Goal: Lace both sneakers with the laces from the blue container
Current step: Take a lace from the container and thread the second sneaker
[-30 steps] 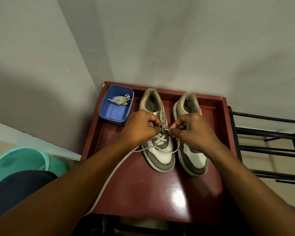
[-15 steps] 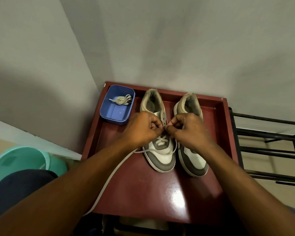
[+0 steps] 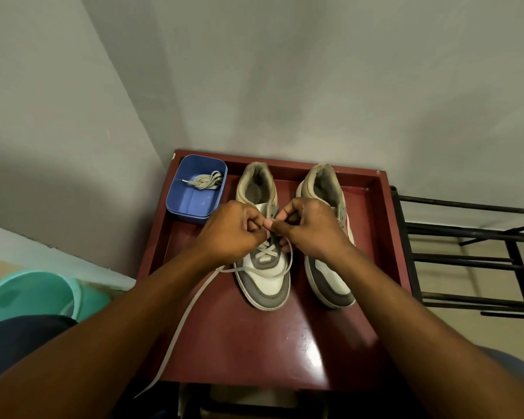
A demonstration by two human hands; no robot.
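Hands meet over the tongue of the left-side sneaker (image 3: pixel 266 285), thumb tips touching: the left hand (image 3: pixel 230 234) has its fingers curled in and pinches the lace (image 3: pixel 188 316) between thumb and forefinger, and the right hand (image 3: pixel 312 231) is curled the same way, pinching the lace from the other side. Below the hands the lace crosses once over the lowest eyelets; one part loops round the toe up to the right hand, and a long end runs from under the left wrist across the red table (image 3: pixel 254 343) and off its near edge. Just beside it stands the right-side sneaker (image 3: pixel 330 282), toe toward the person, its eyelets mostly hidden by the right hand. At the far left corner of the table sits the blue container (image 3: pixel 194 204), with the second lace (image 3: pixel 206 181) bundled inside it. A teal bucket (image 3: pixel 28 294) stands on the floor to the left, a black rack (image 3: pixel 466 231) to the right
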